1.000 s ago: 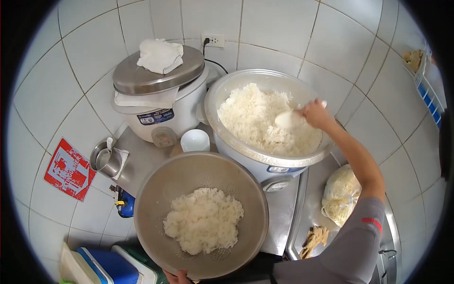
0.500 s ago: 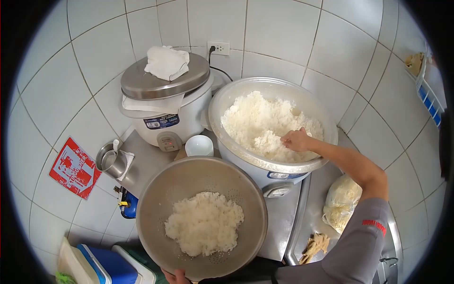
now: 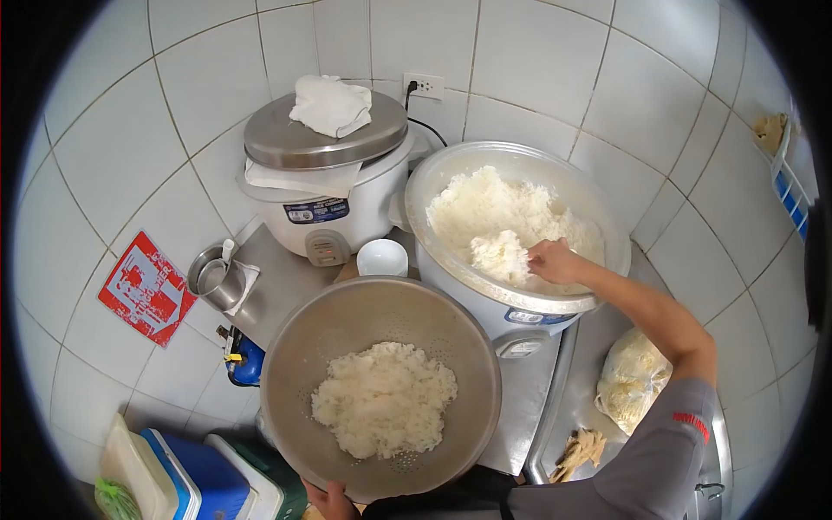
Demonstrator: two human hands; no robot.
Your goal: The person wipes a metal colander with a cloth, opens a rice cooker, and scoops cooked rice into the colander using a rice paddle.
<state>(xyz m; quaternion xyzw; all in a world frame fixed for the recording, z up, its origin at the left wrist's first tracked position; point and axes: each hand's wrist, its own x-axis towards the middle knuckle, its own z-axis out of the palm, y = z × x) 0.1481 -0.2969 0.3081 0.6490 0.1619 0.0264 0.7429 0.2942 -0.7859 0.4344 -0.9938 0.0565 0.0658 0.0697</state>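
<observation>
My left hand (image 3: 330,501) grips the near rim of a large metal colander (image 3: 290,381), its fingers partly cut off by the frame's bottom. A mound of cooked white rice (image 3: 381,399) lies in the colander. My right hand (image 3: 555,262) is closed inside the open rice cooker (image 3: 511,302), at the right edge of a raised heap of rice (image 3: 499,254). Whatever its fingers hold is hidden by the rice. More rice (image 3: 485,199) fills the cooker around the hand.
Behind the colander stand a lidded rice cooker (image 3: 299,227) with a white cloth (image 3: 331,106) on top and a white bowl (image 3: 382,257). A metal pot (image 3: 219,277) is at left. Right of the counter are a bagged item (image 3: 631,381) and coolers (image 3: 208,475) at lower left.
My right hand has raised a heap of rice toward the cooker's near side. The whole view has shifted, and my left hand stays on the colander rim.
</observation>
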